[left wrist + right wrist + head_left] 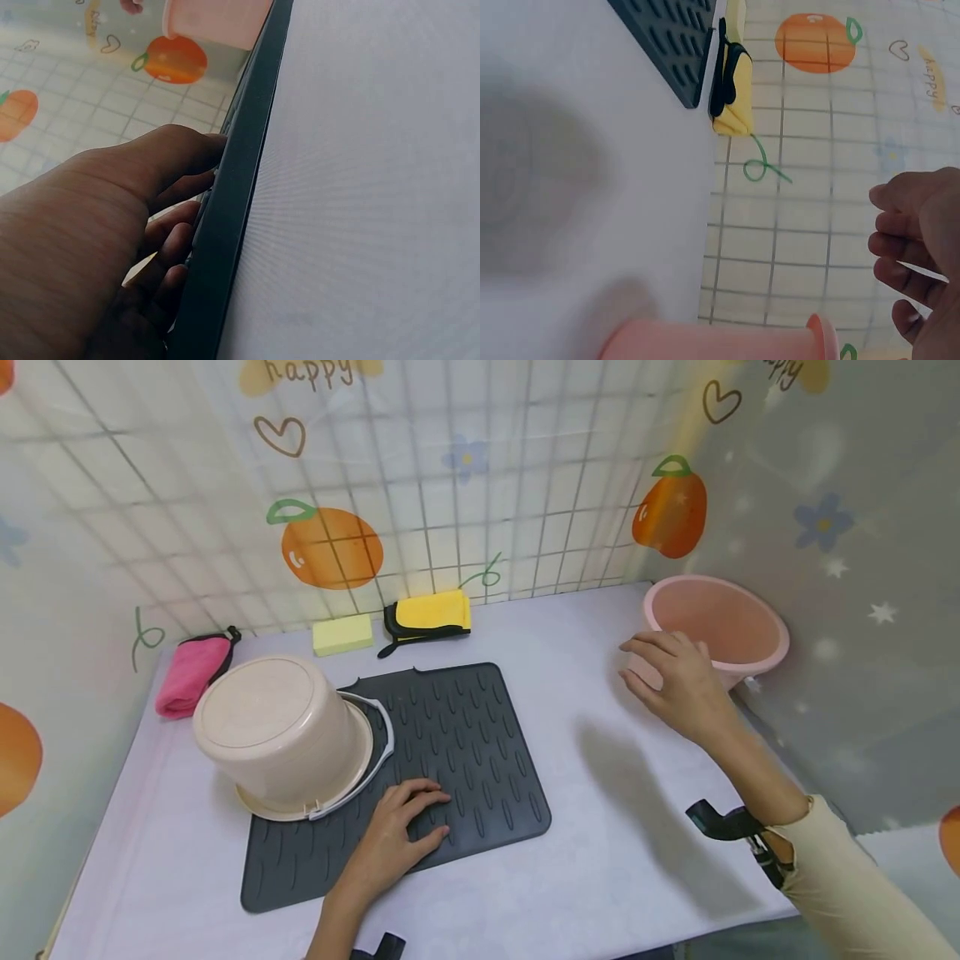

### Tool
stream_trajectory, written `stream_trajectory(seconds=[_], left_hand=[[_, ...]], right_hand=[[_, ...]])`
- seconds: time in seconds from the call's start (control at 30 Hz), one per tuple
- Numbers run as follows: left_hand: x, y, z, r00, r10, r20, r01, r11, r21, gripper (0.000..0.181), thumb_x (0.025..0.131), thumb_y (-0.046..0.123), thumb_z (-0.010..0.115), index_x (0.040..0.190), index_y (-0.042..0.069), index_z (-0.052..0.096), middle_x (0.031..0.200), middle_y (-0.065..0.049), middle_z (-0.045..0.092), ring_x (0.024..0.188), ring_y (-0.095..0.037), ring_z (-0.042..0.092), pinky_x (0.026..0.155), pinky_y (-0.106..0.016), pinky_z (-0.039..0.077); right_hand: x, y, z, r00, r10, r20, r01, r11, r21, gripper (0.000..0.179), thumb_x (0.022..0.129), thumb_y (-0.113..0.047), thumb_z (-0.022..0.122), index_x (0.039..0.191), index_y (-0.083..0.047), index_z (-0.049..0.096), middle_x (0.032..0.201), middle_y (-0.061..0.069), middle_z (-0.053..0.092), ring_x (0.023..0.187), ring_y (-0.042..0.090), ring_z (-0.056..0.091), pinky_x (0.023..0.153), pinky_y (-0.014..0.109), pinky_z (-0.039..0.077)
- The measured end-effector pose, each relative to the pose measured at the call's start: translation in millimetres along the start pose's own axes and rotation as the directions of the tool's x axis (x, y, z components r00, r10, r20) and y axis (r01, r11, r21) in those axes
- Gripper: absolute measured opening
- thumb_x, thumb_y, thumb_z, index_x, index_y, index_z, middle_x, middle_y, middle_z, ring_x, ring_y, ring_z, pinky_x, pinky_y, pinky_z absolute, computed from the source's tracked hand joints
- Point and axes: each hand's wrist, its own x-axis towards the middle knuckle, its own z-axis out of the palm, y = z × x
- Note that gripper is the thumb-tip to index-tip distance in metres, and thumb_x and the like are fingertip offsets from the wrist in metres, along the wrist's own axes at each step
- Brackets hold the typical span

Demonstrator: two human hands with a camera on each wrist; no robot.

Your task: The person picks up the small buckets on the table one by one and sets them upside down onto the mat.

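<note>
My left hand (390, 831) rests on the dark grey ribbed mat (480, 752), its fingers loosely bent with nothing in them. The left wrist view shows those fingers (176, 240) right at the mat's face, near its edge (232, 187). Just beyond this hand a beige bucket (277, 735) stands upside down, partly over the mat, with its pale handle (386, 735) lying out to the right. My right hand (678, 689) is raised in front of a pink bucket (716, 618), relaxed and holding nothing. The hand overlaps the bucket's left side in the head view.
A folded pink cloth (197, 675) with black trim lies at the back left. Along the back wall are a pale yellow sponge (342, 635) and a folded yellow cloth (433, 612) with black trim. A printed curtain (840, 610) hangs close beside the pink bucket.
</note>
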Motion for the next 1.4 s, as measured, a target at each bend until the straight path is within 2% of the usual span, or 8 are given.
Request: stream_trajectory(seconds=[0.2,0.43,0.67,0.97,1.07,1.23,1.4], left_hand=[[-0.3,1.1,-0.5,1.0,-0.01,0.004,0.01,1.0,0.001,0.037,0.084,0.025,0.083,0.119,0.022,0.072,0.131,0.005,0.056,0.121,-0.015,0.046,0.099,-0.048,0.041],[0.0,-0.3,-0.4,1.0,-0.006,0.005,0.006,1.0,0.007,0.038,0.084,0.026,0.083,0.12,0.022,0.071,0.132,0.005,0.055,0.121,-0.015,0.046,0.099,-0.048,0.041],[-0.1,-0.9,0.2,1.0,-0.007,0.006,0.007,1.0,0.007,0.037,0.084,0.026,0.083,0.12,0.022,0.072,0.131,0.005,0.055,0.121,-0.015,0.046,0.099,-0.048,0.042],[0.0,-0.4,-0.5,1.0,0.0,0.006,0.0,1.0,0.014,0.038,0.084,0.024,0.083,0.12,0.022,0.071,0.131,0.004,0.056,0.121,-0.016,0.046,0.099,-0.048,0.041],[-0.2,-0.6,-0.9,1.0,0.008,0.005,-0.008,1.0,0.02,0.038,0.084,0.024,0.083,0.12,0.022,0.071,0.132,0.004,0.055,0.121,-0.016,0.046,0.099,-0.048,0.041],[-0.4,-1.2,-0.6,1.0,0.013,0.001,-0.013,1.0,0.021,0.039,0.084,0.024,0.083,0.12,0.021,0.071,0.132,0.003,0.055,0.122,-0.017,0.046,0.1,-0.048,0.04],[-0.4,-1.6,0.7,1.0,0.023,-0.007,-0.023,1.0,0.01,0.039,0.084,0.023,0.083,0.12,0.021,0.071,0.132,0.002,0.056,0.122,-0.018,0.046,0.099,-0.049,0.04]], right_hand=[[5.0,14,-10,0.999,0.038,-0.006,-0.038,0.998,-0.039,0.037,0.084,-0.007,0.08,0.118,-0.001,0.069,0.12,0.018,0.064,0.113,0.038,0.053,0.084,0.055,0.039],[6.4,31,-15,0.992,0.126,0.032,-0.123,0.989,-0.085,0.04,0.086,-0.009,0.078,0.124,0.0,0.066,0.124,0.021,0.061,0.118,0.041,0.049,0.095,0.067,0.036],[8.0,45,-19,0.988,0.152,0.024,-0.148,0.98,-0.132,0.036,0.085,-0.008,0.078,0.119,0.001,0.068,0.124,0.022,0.061,0.117,0.043,0.049,0.093,0.069,0.034],[3.0,52,-20,0.971,0.225,0.08,-0.21,0.963,-0.167,0.041,0.089,-0.015,0.076,0.124,0.002,0.065,0.125,0.024,0.059,0.119,0.045,0.045,0.099,0.07,0.027],[1.5,52,-18,0.971,0.222,0.087,-0.202,0.96,-0.194,0.036,0.088,-0.014,0.077,0.12,0.0,0.067,0.117,0.023,0.063,0.112,0.043,0.047,0.095,0.066,0.032],[-0.6,53,-15,0.981,0.183,0.065,-0.162,0.958,-0.238,0.03,0.082,-0.008,0.082,0.109,0.0,0.07,0.098,0.019,0.068,0.098,0.039,0.05,0.08,0.054,0.037],[1.0,53,-12,0.982,0.187,0.023,-0.178,0.963,-0.204,0.019,0.079,0.001,0.08,0.094,0.007,0.071,0.081,0.019,0.065,0.086,0.037,0.05,0.08,0.052,0.043]])
